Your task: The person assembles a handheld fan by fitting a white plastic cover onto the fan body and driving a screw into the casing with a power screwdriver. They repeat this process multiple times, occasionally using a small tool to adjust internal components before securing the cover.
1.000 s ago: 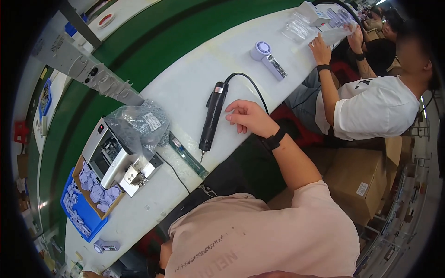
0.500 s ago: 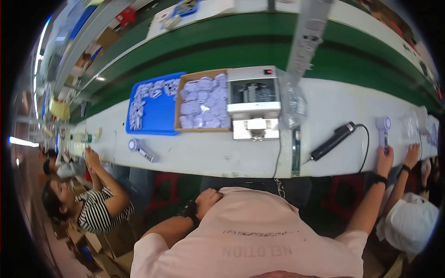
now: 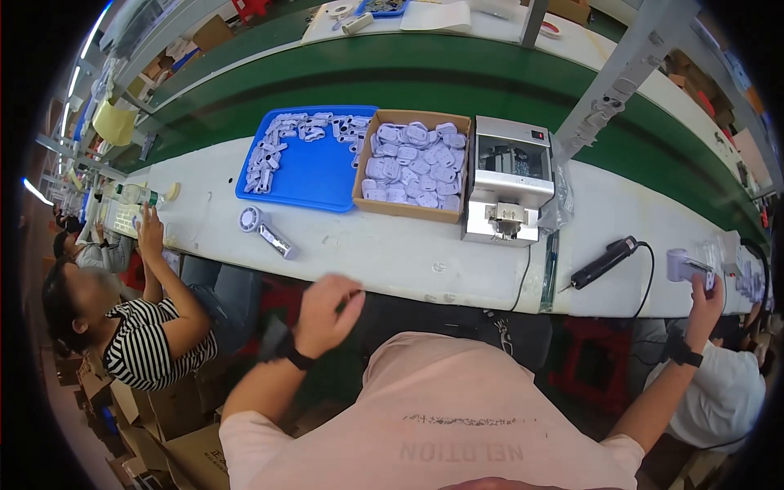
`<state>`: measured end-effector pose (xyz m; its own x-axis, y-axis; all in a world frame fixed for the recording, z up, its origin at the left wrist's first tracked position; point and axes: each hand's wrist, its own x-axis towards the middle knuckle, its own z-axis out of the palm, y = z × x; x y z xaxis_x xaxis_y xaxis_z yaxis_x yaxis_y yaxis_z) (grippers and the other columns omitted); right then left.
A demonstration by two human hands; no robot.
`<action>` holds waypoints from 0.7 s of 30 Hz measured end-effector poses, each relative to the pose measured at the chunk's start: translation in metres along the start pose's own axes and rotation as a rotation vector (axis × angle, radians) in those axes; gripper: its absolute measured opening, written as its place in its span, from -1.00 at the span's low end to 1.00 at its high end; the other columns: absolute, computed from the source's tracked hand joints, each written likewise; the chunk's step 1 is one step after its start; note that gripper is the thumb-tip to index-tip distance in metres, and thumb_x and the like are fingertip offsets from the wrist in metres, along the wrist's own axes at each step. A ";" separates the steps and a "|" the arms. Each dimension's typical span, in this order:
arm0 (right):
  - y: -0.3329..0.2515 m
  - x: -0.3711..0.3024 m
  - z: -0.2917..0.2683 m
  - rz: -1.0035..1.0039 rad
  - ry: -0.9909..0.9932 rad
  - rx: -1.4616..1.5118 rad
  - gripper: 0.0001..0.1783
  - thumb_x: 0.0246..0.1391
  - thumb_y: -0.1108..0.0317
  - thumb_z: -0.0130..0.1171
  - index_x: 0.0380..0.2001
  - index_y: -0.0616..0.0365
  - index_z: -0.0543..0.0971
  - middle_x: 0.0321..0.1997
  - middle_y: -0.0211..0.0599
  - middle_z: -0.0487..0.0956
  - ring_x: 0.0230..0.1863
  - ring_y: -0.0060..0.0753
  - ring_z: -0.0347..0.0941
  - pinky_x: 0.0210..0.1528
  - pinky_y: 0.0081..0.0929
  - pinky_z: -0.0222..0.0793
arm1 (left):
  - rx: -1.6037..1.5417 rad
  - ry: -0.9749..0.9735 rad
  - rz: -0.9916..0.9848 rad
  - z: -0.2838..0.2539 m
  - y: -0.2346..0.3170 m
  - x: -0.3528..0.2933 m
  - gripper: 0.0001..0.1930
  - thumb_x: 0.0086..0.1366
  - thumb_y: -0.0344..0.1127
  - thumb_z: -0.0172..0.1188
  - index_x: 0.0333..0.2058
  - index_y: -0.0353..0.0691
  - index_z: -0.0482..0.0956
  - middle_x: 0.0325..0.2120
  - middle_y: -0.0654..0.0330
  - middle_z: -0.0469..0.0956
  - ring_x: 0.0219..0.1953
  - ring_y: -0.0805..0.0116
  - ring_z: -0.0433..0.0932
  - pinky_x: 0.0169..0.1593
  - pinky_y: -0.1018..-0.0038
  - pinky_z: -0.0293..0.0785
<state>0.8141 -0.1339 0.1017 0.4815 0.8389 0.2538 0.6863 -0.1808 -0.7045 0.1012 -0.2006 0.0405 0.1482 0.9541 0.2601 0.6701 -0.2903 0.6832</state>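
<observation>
Lilac plastic shows in our right hand (image 3: 707,300), where the fingertips close on the handle of a small fan (image 3: 678,265) at the right end of the white table (image 3: 367,260); its long axis runs mostly sideways, head to our left and handle to our right, dipping slightly; whether it touches the tabletop we cannot tell. Our left hand (image 3: 328,310), somewhat blurred, hangs by the table's near edge, half open and holding nothing, thumb apart from the loosely curled fingers.

A 2nd fan (image 3: 269,233) lies left of centre, head toward the far left, handle slanting toward us and to the right; our pink shirt (image 3: 457,384) carries 2 rows of print, the upper small, the lower in larger letters.

The blue tray (image 3: 314,175) holds slim lilac parts (image 3: 265,157) along its left, far and right sides; touching it, a cardboard box (image 3: 408,211) is heaped with rounded lilac pieces (image 3: 416,167); a metal machine (image 3: 510,189) stands just right of the box.
</observation>
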 end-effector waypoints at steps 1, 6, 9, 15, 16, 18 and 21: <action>-0.020 -0.017 0.010 -0.066 0.003 0.057 -0.63 0.27 0.32 0.37 0.04 0.30 0.57 -0.21 -0.47 0.56 -0.25 -0.66 0.42 -0.16 -0.66 0.36 | 0.058 0.035 0.088 -0.006 -0.002 0.021 -0.81 0.24 -0.48 0.35 -0.16 -0.30 0.64 -0.27 0.00 0.63 -0.23 -0.04 0.62 -0.13 0.20 0.55; -0.157 -0.115 0.071 -0.106 -0.310 0.204 -0.65 0.11 0.49 0.37 -0.03 0.28 0.58 -0.20 -0.44 0.54 -0.16 -0.55 0.43 -0.07 -0.55 0.38 | 0.288 0.131 0.288 0.003 -0.038 0.137 -0.78 0.25 -0.35 0.35 -0.13 -0.21 0.66 -0.18 0.08 0.64 0.00 0.00 0.56 0.07 0.15 0.43; -0.206 -0.141 0.106 -0.435 -0.547 0.177 -0.61 0.00 0.48 0.40 -0.06 0.24 0.59 -0.22 -0.32 0.57 -0.15 -0.36 0.51 -0.04 -0.43 0.41 | 0.389 0.114 0.300 0.027 -0.047 0.190 -0.74 0.24 -0.31 0.35 -0.09 -0.17 0.69 -0.16 0.10 0.65 0.01 0.00 0.57 0.09 0.12 0.43; -0.229 -0.151 0.181 -0.631 -0.850 0.228 -0.59 -0.03 0.43 0.46 -0.06 0.19 0.61 -0.13 -0.17 0.57 -0.16 -0.15 0.56 -0.03 -0.31 0.49 | 0.906 -0.333 0.177 0.062 -0.066 0.249 -0.76 0.19 -0.28 0.35 -0.15 -0.12 0.73 -0.16 0.16 0.69 0.07 0.08 0.58 0.15 0.12 0.43; -0.228 -0.152 0.192 -0.602 -0.849 0.224 -0.59 -0.03 0.43 0.46 -0.06 0.19 0.61 -0.13 -0.17 0.57 -0.16 -0.15 0.56 -0.03 -0.31 0.49 | 0.896 -0.356 0.191 0.066 -0.066 0.255 -0.76 0.19 -0.28 0.35 -0.15 -0.12 0.73 -0.16 0.16 0.69 0.07 0.08 0.58 0.15 0.12 0.43; -0.223 -0.152 0.212 -0.594 -0.869 0.266 -0.58 -0.03 0.43 0.47 -0.06 0.16 0.61 -0.11 -0.20 0.54 -0.16 -0.19 0.56 -0.06 -0.32 0.50 | 0.806 -0.324 0.341 0.062 -0.073 0.262 -0.81 0.19 -0.31 0.34 -0.21 -0.16 0.72 -0.23 0.09 0.70 0.03 0.03 0.61 0.10 0.09 0.49; -0.224 -0.150 0.229 -0.458 -0.937 0.402 -0.58 -0.02 0.45 0.46 -0.05 0.14 0.60 -0.12 -0.25 0.52 -0.19 -0.28 0.54 -0.10 -0.39 0.48 | 0.722 -0.444 0.277 0.055 -0.069 0.260 -0.84 0.20 -0.34 0.34 -0.24 -0.20 0.72 -0.29 0.01 0.70 -0.08 -0.06 0.64 0.02 0.06 0.55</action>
<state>0.4637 -0.1014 0.0694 -0.4892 0.8698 0.0638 0.3860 0.2816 -0.8785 0.1341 0.0717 0.0234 0.5404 0.8405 -0.0390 0.8411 -0.5408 -0.0002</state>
